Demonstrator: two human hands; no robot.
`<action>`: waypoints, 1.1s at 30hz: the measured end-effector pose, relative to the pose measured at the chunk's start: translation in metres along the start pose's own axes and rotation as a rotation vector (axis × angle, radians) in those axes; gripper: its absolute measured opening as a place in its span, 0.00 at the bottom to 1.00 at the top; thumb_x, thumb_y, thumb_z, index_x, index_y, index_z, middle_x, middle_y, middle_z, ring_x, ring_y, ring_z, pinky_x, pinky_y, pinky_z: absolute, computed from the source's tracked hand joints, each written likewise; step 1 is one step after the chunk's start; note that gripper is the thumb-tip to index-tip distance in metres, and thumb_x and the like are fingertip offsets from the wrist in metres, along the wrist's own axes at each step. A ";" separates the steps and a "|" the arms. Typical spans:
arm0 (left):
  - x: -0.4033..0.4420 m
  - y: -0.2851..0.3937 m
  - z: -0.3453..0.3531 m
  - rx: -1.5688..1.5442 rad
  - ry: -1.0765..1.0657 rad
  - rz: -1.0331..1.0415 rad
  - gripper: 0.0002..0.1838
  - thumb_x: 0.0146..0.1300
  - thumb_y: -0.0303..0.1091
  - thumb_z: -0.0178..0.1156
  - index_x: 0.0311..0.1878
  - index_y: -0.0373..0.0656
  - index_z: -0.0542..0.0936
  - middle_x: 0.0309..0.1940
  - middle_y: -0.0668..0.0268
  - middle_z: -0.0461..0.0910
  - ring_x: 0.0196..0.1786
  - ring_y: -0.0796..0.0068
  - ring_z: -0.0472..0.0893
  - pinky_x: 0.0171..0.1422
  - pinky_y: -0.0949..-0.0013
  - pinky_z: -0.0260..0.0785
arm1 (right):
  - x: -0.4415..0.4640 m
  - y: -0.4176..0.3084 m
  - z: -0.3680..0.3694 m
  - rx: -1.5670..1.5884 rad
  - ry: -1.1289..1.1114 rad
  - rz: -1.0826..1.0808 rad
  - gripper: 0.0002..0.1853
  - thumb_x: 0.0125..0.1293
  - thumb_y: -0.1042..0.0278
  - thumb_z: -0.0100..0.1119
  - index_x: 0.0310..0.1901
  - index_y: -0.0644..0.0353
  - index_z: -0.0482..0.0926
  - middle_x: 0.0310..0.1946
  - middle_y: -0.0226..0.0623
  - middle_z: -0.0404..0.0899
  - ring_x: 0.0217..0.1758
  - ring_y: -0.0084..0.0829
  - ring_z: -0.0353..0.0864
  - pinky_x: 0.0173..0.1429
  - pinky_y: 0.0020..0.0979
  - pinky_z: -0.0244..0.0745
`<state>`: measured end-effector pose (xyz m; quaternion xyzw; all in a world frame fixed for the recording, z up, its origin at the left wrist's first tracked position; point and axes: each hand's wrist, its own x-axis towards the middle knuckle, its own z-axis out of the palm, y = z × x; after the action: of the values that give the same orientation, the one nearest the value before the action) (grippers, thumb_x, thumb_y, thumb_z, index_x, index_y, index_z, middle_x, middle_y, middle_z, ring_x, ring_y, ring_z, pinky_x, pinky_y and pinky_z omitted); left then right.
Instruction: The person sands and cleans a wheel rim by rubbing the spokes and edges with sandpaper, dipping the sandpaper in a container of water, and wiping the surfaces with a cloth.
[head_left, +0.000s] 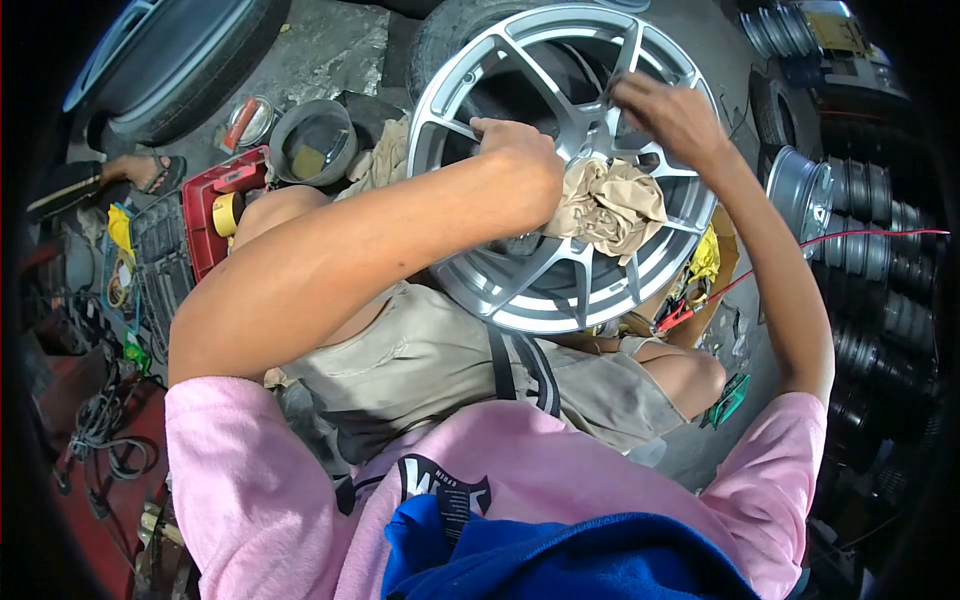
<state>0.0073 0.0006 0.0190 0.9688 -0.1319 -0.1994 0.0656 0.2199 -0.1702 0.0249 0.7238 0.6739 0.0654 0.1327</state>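
A silver multi-spoke wheel rim [565, 312] lies tilted over my lap. My left hand [520, 165] is at the rim's left part, over the spokes, with its fingers curled; what they hold, if anything, is hidden. On the upper right spokes rests my right hand [665, 115], its fingers bent down and pressed together near a spoke; nothing can be made out inside them. A crumpled beige cloth [608, 208] sits on the hub, just right of my left hand and below my right hand.
Upper left are a grey bucket [315, 143], a red toolbox [205, 210] and a tyre [200, 95]. Another person's sandalled foot [158, 173] is at the far left. Stacked rims [865, 190] stand at right, beside a red cable [850, 234]. Grey cords [100, 425] lie lower left.
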 end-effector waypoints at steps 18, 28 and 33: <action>0.000 0.007 -0.018 -0.019 -0.201 -0.019 0.19 0.57 0.34 0.75 0.54 0.45 0.90 0.52 0.58 0.89 0.55 0.56 0.89 0.57 0.44 0.79 | 0.020 0.028 0.010 -0.040 0.047 0.189 0.17 0.80 0.57 0.57 0.63 0.53 0.84 0.67 0.29 0.80 0.55 0.44 0.88 0.52 0.42 0.86; -0.003 0.009 -0.017 -0.050 -0.223 -0.024 0.27 0.60 0.38 0.75 0.64 0.46 0.88 0.63 0.56 0.87 0.63 0.53 0.87 0.68 0.33 0.77 | 0.013 0.018 0.017 0.041 -0.014 0.150 0.20 0.83 0.50 0.49 0.62 0.50 0.85 0.66 0.27 0.82 0.48 0.47 0.90 0.50 0.45 0.87; -0.009 0.004 -0.015 -0.046 -0.137 -0.009 0.17 0.62 0.34 0.70 0.54 0.44 0.90 0.53 0.56 0.90 0.56 0.55 0.90 0.57 0.44 0.81 | 0.002 -0.062 0.021 0.480 0.172 0.339 0.18 0.83 0.60 0.51 0.51 0.65 0.85 0.51 0.47 0.85 0.46 0.53 0.89 0.51 0.49 0.85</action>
<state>0.0044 0.0000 0.0369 0.9516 -0.1272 -0.2687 0.0779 0.1660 -0.1671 -0.0130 0.8284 0.5486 -0.0134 -0.1125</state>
